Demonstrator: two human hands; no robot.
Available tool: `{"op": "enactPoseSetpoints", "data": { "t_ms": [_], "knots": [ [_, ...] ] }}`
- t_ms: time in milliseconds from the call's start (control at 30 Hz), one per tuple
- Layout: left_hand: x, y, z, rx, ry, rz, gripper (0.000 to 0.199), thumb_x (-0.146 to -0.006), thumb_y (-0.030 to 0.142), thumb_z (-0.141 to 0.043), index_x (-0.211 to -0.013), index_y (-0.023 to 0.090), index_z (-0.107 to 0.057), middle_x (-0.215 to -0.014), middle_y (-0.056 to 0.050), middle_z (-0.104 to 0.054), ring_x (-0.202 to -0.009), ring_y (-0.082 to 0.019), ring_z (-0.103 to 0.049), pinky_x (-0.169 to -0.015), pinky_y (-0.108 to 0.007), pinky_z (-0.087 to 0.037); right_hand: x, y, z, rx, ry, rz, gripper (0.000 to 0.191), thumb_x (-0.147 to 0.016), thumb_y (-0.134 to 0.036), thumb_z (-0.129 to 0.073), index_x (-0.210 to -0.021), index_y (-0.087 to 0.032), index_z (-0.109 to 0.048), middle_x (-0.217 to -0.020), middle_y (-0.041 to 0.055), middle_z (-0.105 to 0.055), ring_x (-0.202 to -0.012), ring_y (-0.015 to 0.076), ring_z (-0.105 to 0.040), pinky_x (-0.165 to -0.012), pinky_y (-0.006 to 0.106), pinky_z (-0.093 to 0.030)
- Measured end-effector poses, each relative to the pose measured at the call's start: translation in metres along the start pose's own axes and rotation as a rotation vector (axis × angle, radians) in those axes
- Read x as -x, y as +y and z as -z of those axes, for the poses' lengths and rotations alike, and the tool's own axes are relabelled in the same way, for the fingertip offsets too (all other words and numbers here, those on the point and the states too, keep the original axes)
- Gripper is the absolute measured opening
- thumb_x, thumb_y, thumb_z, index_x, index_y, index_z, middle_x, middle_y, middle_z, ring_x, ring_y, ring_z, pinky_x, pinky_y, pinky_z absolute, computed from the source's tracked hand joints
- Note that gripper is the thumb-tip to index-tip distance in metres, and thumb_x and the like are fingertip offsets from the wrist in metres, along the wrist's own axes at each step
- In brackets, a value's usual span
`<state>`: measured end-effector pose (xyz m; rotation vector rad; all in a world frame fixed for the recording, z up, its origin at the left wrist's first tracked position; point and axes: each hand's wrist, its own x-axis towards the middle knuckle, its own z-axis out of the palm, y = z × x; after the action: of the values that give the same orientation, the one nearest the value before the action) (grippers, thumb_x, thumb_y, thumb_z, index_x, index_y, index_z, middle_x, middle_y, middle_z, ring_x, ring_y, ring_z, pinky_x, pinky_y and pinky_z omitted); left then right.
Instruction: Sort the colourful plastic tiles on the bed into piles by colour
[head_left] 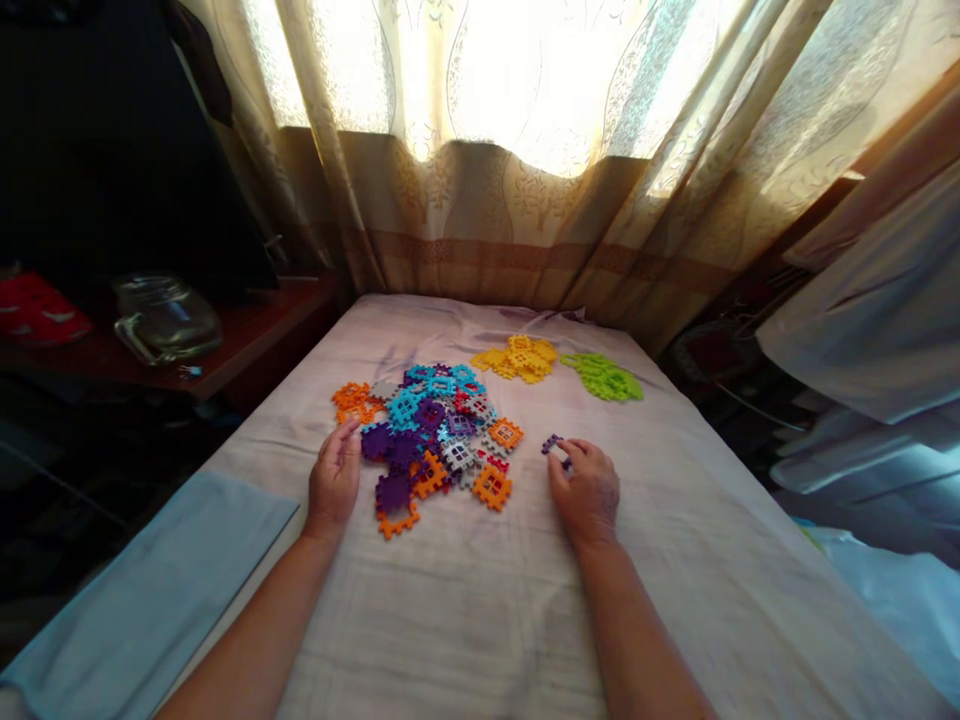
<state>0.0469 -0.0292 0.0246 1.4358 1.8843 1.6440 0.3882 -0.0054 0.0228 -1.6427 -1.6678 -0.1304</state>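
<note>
Right hand is at the right of the mixed pile, thumb and fingers pinched narrow on a purple piece, just above or on the pale sheet; cannot tell which. Left hand rests at the pile's left edge, fingers close together beside the purple pieces; cannot tell whether it grips one. Mixed pile lies between the hands: purple, blue, grey, red and orange notched squares, overlapping. Sorted by colour at the far side: yellow pile, with green pile just right of it. Folded blue cloth lies near left.
</note>
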Motion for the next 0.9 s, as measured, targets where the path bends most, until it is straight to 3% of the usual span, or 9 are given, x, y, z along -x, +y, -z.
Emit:
{"op": "enactPoseSetpoints", "data": {
  "t_ms": [133,267,400,533,700,800,900],
  "knots": [
    [-0.001,-0.001,-0.002,0.001,0.014,0.02,0.042,-0.089,0.048,-0.046,-0.113,0.018,-0.065,-0.119,-0.01,-0.069,-0.115,-0.022,-0.062,-0.104,-0.038,-0.045,0.01,-0.054,-0.003,-0.158,-0.005,0.275,0.023,-0.09,-0.025,-0.051,-0.1,-0.019,-0.071,-0.101,0.0104,-0.067,-0.095,0.024,-0.059,-0.088,0.04,-0.046],
    [-0.002,-0.001,-0.003,0.023,0.015,0.048,0.044,-0.089,0.048,-0.046,-0.114,0.017,-0.065,-0.118,-0.011,-0.069,-0.113,-0.023,-0.063,-0.102,-0.039,-0.047,0.03,-0.119,-0.01,-0.208,-0.239,0.529,0.019,-0.088,-0.024,-0.06,-0.105,-0.023,-0.069,-0.102,0.0059,-0.069,-0.093,0.0202,-0.058,-0.084,0.034,-0.045],
    [-0.003,-0.003,-0.004,0.053,0.005,0.068,0.045,-0.09,0.049,-0.045,-0.115,0.017,-0.064,-0.116,-0.012,-0.069,-0.113,-0.023,-0.063,-0.102,-0.04,-0.047,0.039,-0.151,-0.023,-0.166,-0.361,0.633,0.021,-0.082,-0.028,-0.071,-0.103,-0.026,-0.069,-0.102,0.0045,-0.068,-0.092,0.0212,-0.057,-0.079,0.034,-0.044],
    [-0.002,-0.003,-0.004,0.061,0.001,0.064,0.044,-0.091,0.048,-0.046,-0.116,0.018,-0.063,-0.117,-0.011,-0.069,-0.115,-0.023,-0.062,-0.103,-0.039,-0.046,0.04,-0.151,-0.033,-0.197,-0.309,0.672,0.005,-0.086,-0.025,-0.067,-0.089,-0.026,-0.071,-0.093,0.0026,-0.068,-0.085,0.0184,-0.056,-0.077,0.032,-0.043],
    [-0.001,-0.003,-0.003,0.061,-0.018,0.077,0.046,-0.09,0.05,-0.046,-0.117,0.017,-0.063,-0.119,-0.012,-0.068,-0.115,-0.024,-0.062,-0.104,-0.04,-0.046,0.034,-0.143,-0.027,-0.356,-0.173,0.625,0.014,-0.093,-0.025,-0.057,-0.096,-0.023,-0.071,-0.09,0.004,-0.07,-0.083,0.0174,-0.059,-0.077,0.03,-0.046],
    [-0.002,-0.005,-0.003,0.055,-0.022,0.089,0.05,-0.088,0.053,-0.047,-0.117,0.016,-0.063,-0.12,-0.013,-0.068,-0.115,-0.025,-0.062,-0.105,-0.042,-0.044,0.016,-0.127,-0.022,-0.442,-0.121,0.465,0.021,-0.096,-0.028,-0.051,-0.099,-0.023,-0.071,-0.089,0.0047,-0.072,-0.084,0.0171,-0.063,-0.079,0.029,-0.049],
    [-0.003,-0.008,-0.003,0.048,-0.019,0.095,0.052,-0.086,0.055,-0.049,-0.117,0.017,-0.063,-0.121,-0.012,-0.067,-0.117,-0.026,-0.061,-0.107,-0.043,-0.042,-0.01,-0.09,-0.018,-0.466,-0.078,0.205,0.026,-0.094,-0.033,-0.049,-0.097,-0.022,-0.072,-0.091,0.0057,-0.074,-0.083,0.0175,-0.066,-0.079,0.03,-0.051]
  ]
}}
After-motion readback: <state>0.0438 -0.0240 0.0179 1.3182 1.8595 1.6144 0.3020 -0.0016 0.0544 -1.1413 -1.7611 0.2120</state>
